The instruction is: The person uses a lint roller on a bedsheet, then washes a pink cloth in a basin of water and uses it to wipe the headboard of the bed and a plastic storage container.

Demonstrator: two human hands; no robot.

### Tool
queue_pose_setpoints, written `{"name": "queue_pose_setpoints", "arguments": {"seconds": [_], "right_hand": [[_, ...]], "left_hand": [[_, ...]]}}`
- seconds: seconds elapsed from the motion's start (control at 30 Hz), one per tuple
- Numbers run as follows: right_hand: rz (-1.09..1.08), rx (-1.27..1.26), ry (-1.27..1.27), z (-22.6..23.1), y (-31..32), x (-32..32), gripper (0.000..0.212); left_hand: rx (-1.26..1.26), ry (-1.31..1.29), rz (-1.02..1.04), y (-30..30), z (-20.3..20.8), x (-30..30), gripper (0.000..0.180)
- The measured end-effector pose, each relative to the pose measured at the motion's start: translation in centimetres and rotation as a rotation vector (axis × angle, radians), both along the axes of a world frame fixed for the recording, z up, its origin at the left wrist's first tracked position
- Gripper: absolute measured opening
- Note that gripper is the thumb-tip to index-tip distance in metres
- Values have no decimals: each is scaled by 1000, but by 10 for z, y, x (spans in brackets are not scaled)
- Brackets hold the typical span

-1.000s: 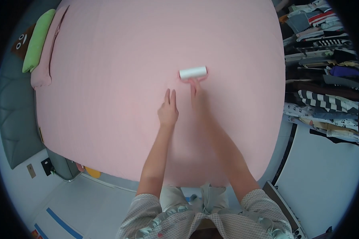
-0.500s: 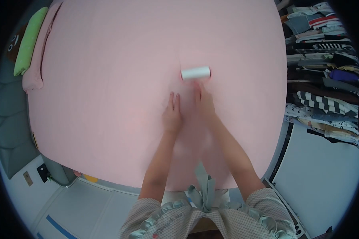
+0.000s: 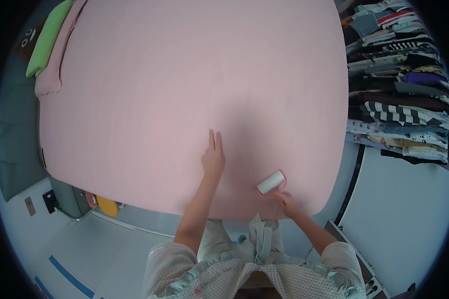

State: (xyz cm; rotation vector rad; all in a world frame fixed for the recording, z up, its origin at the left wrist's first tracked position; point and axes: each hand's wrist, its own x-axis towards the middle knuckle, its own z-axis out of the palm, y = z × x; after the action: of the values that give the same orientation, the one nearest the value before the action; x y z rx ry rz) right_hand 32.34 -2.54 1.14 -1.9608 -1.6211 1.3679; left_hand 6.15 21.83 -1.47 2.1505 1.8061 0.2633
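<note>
A lint roller [image 3: 271,183] with a white sheet roll and a pink-red frame is in my right hand [image 3: 286,205], whose fingers wrap round its handle. The roller is tilted, close to the near edge of the bed; whether it touches the sheet I cannot tell. My left hand [image 3: 214,160] lies on the pink bed sheet [image 3: 149,109] to the left of the roller, with two fingers stretched forward and apart. It holds nothing.
At the far left are a green pillow [image 3: 50,39], a pink pillow [image 3: 51,82] and a grey padded headboard [image 3: 17,144]. Folded clothes [image 3: 404,89] hang or lie in stacks along the right. A white panel [image 3: 399,204] stands below them.
My right hand has drawn the lint roller back toward me and to the right, and the roller has turned aslant. My left hand has shifted slightly nearer, its two fingers still stretched out.
</note>
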Motion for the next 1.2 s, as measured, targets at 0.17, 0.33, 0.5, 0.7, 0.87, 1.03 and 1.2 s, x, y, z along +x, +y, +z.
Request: {"name": "queue_pose_setpoints", "arguments": {"seconds": [0.17, 0.33, 0.5, 0.7, 0.87, 1.03, 1.2], "right_hand": [[336, -170, 46, 37, 16, 33, 25], [215, 142, 8, 20, 68, -48, 24], [-92, 217, 102, 11, 219, -170, 28], [-249, 523, 57, -15, 382, -235, 29], [-246, 455, 45, -15, 372, -235, 29], [-60, 276, 107, -4, 253, -195, 30], [10, 180, 176, 23, 122, -141, 23]], "left_hand": [[-112, 62, 29, -54, 4, -39, 49], [-8, 85, 84, -69, 6, -84, 57], [28, 47, 157, -69, -1, -131, 57], [73, 22, 34, -60, -13, -153, 57], [72, -22, -15, -58, -15, -156, 56], [17, 95, 13, -65, -14, -152, 58], [84, 147, 103, -82, -10, -136, 62]]}}
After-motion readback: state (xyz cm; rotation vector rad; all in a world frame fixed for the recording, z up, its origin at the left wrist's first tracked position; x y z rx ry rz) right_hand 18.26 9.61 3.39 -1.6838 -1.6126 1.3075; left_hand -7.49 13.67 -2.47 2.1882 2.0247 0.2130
